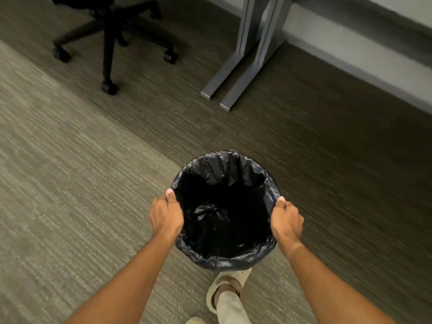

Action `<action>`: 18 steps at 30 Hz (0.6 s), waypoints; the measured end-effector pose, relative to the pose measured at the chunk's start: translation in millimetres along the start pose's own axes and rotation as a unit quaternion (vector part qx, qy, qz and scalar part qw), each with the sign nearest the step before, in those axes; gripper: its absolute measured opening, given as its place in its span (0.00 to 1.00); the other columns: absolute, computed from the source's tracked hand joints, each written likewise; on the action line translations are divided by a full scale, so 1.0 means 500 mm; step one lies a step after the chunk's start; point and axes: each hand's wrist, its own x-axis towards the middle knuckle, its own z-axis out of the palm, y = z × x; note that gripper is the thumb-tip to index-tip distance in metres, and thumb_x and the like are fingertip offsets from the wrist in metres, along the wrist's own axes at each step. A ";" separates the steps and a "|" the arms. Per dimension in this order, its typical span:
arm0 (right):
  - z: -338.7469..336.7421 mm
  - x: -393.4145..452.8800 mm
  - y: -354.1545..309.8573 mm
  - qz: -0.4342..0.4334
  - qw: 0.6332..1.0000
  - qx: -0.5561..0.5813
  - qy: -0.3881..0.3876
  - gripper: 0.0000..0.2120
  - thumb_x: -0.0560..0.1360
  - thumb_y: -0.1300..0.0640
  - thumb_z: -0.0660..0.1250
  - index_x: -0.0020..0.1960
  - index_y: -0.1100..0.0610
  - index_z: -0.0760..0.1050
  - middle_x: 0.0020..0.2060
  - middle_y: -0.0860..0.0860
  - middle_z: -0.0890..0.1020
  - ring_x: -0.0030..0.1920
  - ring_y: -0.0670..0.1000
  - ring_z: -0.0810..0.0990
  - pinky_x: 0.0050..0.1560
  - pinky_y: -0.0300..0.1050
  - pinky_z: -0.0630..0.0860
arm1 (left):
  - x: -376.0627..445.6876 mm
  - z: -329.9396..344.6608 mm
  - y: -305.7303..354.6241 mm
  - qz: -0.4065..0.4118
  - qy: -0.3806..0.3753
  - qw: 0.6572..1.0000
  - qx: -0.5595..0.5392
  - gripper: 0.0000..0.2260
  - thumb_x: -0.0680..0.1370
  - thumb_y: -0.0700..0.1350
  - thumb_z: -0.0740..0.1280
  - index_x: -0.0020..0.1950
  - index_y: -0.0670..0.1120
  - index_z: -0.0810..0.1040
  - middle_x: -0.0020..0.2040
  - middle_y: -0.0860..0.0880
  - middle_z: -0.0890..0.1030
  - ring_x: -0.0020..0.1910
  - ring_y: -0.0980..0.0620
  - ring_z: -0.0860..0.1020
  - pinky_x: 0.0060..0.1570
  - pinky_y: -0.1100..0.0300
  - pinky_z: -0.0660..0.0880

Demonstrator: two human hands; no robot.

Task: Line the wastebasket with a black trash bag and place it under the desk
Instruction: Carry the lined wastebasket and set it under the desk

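Observation:
A round wastebasket [233,261] hangs between my hands above the carpet, in the lower middle of the head view. A black trash bag [222,174] lines it, folded over the rim all around, with a crumpled knot of plastic at the bottom. My left hand [166,216] grips the left rim, thumb on the bag's edge. On the opposite rim my right hand [286,220] holds the same way. The basket's own wall is hidden under the bag.
Two grey metal desk legs [236,73] with long feet stand ahead at upper right, and a pale baseboard [364,66] runs behind them. A black office chair base [109,43] on castors stands at upper left. My foot in a light shoe [224,291] is below the basket.

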 end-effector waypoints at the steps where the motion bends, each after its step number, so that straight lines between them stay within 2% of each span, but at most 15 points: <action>1: -0.002 0.018 -0.013 0.003 1.000 0.006 0.002 0.20 0.81 0.46 0.52 0.54 0.58 0.77 0.55 0.63 0.78 0.55 0.64 0.75 0.53 0.50 0.68 | 0.017 0.008 0.025 0.002 -0.005 1.000 0.002 0.26 0.83 0.55 0.50 0.56 0.35 0.77 0.58 0.37 0.77 0.58 0.39 0.74 0.62 0.42 0.68; 6: -0.001 0.116 -0.084 0.016 0.999 0.043 0.013 0.21 0.80 0.44 0.52 0.53 0.57 0.77 0.55 0.62 0.78 0.48 0.58 0.71 0.51 0.48 0.65 | 0.098 0.060 0.143 0.011 0.001 1.000 0.017 0.26 0.83 0.55 0.50 0.61 0.35 0.76 0.62 0.36 0.76 0.62 0.37 0.73 0.63 0.45 0.67; 10: 0.000 0.199 -0.152 0.031 0.998 0.046 0.026 0.27 0.81 0.43 0.51 0.58 0.64 0.76 0.58 0.67 0.77 0.57 0.66 0.75 0.57 0.53 0.70 | 0.164 0.101 0.228 0.018 -0.006 1.000 0.011 0.25 0.84 0.53 0.50 0.62 0.33 0.75 0.63 0.34 0.75 0.63 0.36 0.72 0.63 0.47 0.65; 13: 0.004 0.270 -0.201 0.024 0.997 0.068 0.026 0.25 0.83 0.47 0.50 0.60 0.65 0.75 0.60 0.67 0.77 0.59 0.66 0.75 0.56 0.52 0.69 | 0.226 0.139 0.293 0.014 -0.013 1.000 -0.008 0.25 0.84 0.51 0.51 0.65 0.33 0.73 0.66 0.33 0.74 0.66 0.35 0.70 0.65 0.48 0.64; 16: 0.013 0.330 -0.241 0.018 0.994 0.101 0.027 0.27 0.82 0.45 0.47 0.62 0.64 0.75 0.62 0.66 0.77 0.61 0.66 0.75 0.61 0.53 0.71 | 0.287 0.175 0.361 0.032 -0.028 0.999 -0.003 0.24 0.84 0.50 0.51 0.66 0.32 0.72 0.67 0.33 0.73 0.68 0.36 0.69 0.65 0.50 0.62; 18: 0.021 0.368 -0.265 0.002 0.993 0.118 0.026 0.28 0.82 0.45 0.47 0.61 0.63 0.76 0.61 0.65 0.77 0.60 0.65 0.76 0.59 0.53 0.71 | 0.328 0.198 0.399 0.030 -0.034 0.999 -0.006 0.24 0.84 0.50 0.51 0.65 0.32 0.73 0.67 0.33 0.74 0.67 0.36 0.69 0.63 0.51 0.63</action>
